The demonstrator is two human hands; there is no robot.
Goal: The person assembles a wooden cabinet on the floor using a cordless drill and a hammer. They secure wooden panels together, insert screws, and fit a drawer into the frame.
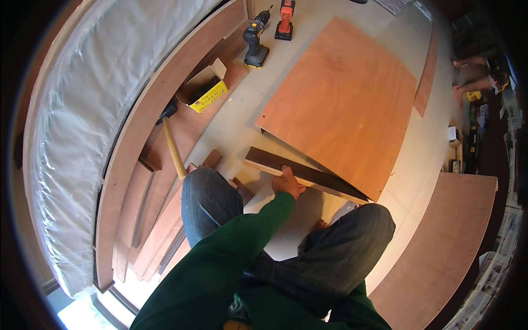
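Observation:
My left hand (287, 185) is closed around the middle of a narrow wooden board (269, 160) with a dark face and a lighter edge. This board slants from the left toward my right knee. Its right end meets or overlaps the near corner of a large reddish plywood panel (341, 104); I cannot tell if they are joined. Between them a wedge-shaped gap widens to the left. A small dark hole shows near the panel's left corner. My right sleeve runs down at the lower right, and the right hand is hidden behind my knee.
To the left lie a mallet (174, 146), an open yellow screw box (208, 94) and stacked boards (157, 242). Two cordless drills, one grey (256, 44) and one red (285, 22), stand beyond. A curved-looking panel (440, 242) lies right. Another person's legs (473, 85) show far right.

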